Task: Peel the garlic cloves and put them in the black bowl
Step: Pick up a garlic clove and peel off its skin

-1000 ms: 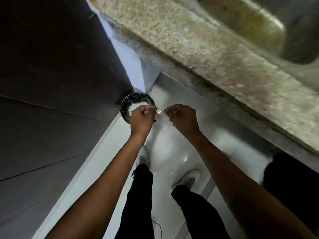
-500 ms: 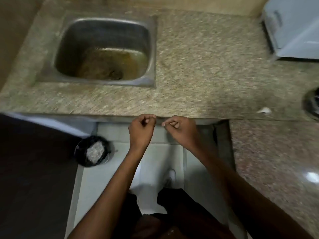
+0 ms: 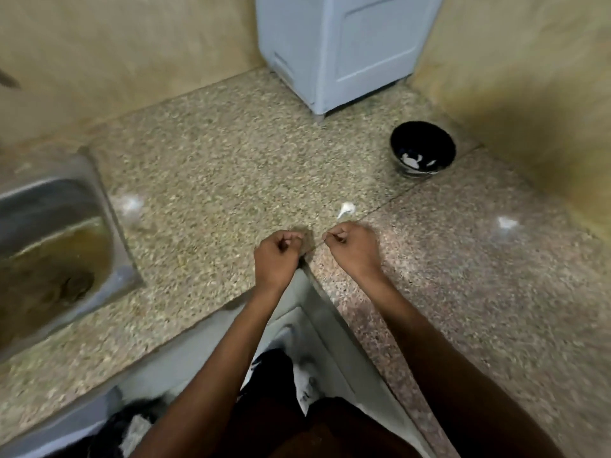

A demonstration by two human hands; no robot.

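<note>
Peeling step: my left hand and right hand, fingers curled at the worktop's inner front corner, pinch something too small to identify; next, I judge, carry a peeled clove to the black bowl near the back corner.

Sink: left edge of the tabletop.
Cabinet: back edge.
Bowl: back right corner, before the cabinet.
Garlic clove, probably: mid-tabletop, before the bowl.
</note>
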